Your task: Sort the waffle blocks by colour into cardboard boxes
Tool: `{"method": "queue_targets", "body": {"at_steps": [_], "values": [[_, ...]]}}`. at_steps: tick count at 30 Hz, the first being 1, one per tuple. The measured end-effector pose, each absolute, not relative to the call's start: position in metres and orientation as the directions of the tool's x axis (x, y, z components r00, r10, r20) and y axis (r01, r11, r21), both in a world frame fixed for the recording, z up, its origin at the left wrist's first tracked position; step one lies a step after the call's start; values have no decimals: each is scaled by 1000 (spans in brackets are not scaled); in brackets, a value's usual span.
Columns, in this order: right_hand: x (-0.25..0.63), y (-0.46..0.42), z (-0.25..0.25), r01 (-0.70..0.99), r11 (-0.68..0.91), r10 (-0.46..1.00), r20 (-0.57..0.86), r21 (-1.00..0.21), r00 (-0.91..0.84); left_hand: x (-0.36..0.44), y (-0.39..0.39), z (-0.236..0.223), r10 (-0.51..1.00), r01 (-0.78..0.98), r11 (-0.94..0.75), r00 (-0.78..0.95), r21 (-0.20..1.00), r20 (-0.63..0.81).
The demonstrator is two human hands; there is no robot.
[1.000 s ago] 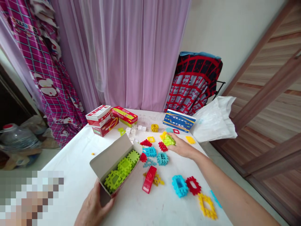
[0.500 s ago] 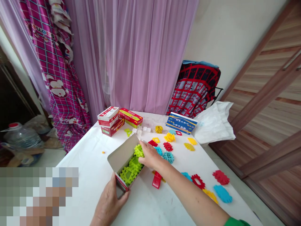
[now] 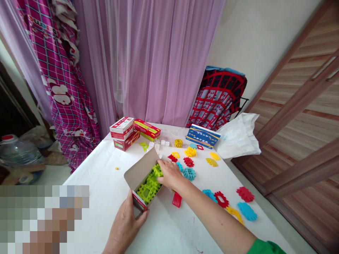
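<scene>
Fingers of the right hand point(image 3: 171, 173) pinch the far-end green block point(image 3: 158, 170) inside the open carton point(image 3: 140, 168), whose long axis runs diagonally away from the left hand point(image 3: 125, 220) clamping its near end.

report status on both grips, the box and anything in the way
Left grip holding open box at near end. Right grip on green piece at far end, hold unclear. Box containing more green pieces. Red piece nearby, not blocking.
</scene>
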State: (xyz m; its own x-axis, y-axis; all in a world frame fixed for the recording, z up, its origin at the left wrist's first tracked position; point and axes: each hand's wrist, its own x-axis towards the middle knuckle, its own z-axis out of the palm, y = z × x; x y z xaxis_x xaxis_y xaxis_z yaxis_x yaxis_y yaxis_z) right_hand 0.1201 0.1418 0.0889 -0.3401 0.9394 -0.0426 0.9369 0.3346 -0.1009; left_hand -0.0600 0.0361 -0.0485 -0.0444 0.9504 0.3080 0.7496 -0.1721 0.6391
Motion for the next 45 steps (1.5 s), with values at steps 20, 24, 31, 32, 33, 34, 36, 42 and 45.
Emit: {"method": "queue_targets", "body": {"at_steps": [20,24,31,32,33,34,36,42,45], "values": [[131,146,99,943,264,958,-55,-202,-280,-59,32,-36,952,766,-173,-30,619,303],[132,139,102,910,295,951,-7,-290,-310,-59,33,-37,950,750,-178,-39,637,311],[112,121,94,870,409,900,-36,-276,-434,-58,33,-41,941,764,-196,-29,615,336],[110,120,92,875,409,901,-35,-259,-432,-58,33,-42,938,766,-200,-29,611,344],[110,120,91,877,412,901,-31,-248,-432,-58,33,-43,936,766,-201,-33,611,350],[109,120,90,876,417,900,-24,-242,-435,-58,33,-43,935,763,-201,-37,614,352],[110,119,89,871,431,895,-14,-236,-446,-58,33,-44,936,754,-200,-41,626,349],[108,118,91,877,441,890,-36,-192,-455,-58,34,-42,941,737,-201,-38,646,336],[109,118,93,876,436,893,-20,-206,-449,-58,34,-41,948,728,-187,-42,659,316]]}}
